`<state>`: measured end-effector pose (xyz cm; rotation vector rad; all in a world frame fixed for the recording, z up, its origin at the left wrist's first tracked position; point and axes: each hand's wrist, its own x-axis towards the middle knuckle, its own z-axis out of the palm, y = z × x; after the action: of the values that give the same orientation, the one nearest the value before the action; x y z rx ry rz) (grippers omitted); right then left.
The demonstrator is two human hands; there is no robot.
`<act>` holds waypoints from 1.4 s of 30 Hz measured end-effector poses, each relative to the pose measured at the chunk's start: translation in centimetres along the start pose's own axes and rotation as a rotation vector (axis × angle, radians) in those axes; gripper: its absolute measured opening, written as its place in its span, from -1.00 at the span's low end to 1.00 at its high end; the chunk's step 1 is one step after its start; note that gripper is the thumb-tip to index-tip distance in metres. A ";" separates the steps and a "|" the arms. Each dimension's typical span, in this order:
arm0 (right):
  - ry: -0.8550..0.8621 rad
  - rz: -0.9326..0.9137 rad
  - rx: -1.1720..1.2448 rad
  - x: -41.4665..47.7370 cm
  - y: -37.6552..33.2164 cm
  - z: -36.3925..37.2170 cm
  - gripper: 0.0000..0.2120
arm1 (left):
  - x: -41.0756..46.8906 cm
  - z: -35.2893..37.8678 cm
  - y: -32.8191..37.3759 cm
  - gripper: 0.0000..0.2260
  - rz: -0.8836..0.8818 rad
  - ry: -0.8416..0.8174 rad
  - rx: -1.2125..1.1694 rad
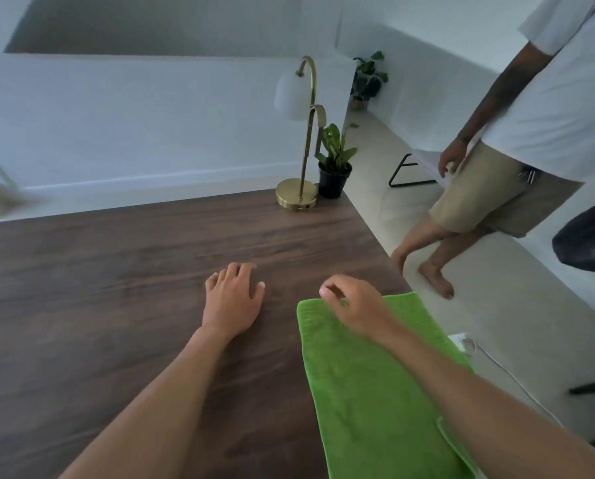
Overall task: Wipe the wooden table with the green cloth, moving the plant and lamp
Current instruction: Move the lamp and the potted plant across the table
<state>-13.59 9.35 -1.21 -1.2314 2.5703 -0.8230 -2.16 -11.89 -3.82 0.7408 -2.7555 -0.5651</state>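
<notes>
A green cloth (pixel 368 382) lies flat along the right side of the dark wooden table (pixel 116 288). My right hand (pixel 353 305) hovers over the cloth's far end, fingers loosely curled and holding nothing. Left of the cloth, my left hand (pixel 232 299) rests palm down on the bare wood with fingers spread. At the table's far right corner stands a brass lamp (pixel 298 195) with a white shade. A small plant (pixel 334 167) in a black pot sits right beside the lamp's base.
A person in a white shirt and tan shorts (pixel 489 198) stands barefoot on the floor right of the table. A white cable (pixel 496 364) runs along the floor there. A dark chair (pixel 590 243) sits at the right edge. Another potted plant (pixel 367 81) stands far back by the wall.
</notes>
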 end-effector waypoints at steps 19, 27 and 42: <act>0.194 0.074 0.242 24.5 4.7 -3.3 -0.64 | 16.4 4.5 6.3 -0.15 -0.331 0.062 -0.031; 0.201 0.000 0.251 27.5 6.0 -4.4 -0.75 | 21.5 8.0 8.1 -0.02 -0.429 0.082 -0.031; 0.177 -0.082 0.191 29.3 5.4 -5.0 -0.88 | 24.8 10.5 8.0 -0.07 -0.462 0.185 0.046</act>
<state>-37.88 -8.20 2.24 -1.2645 2.5133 -1.2142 -29.88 -15.29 -6.87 1.3819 -2.4371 -0.4855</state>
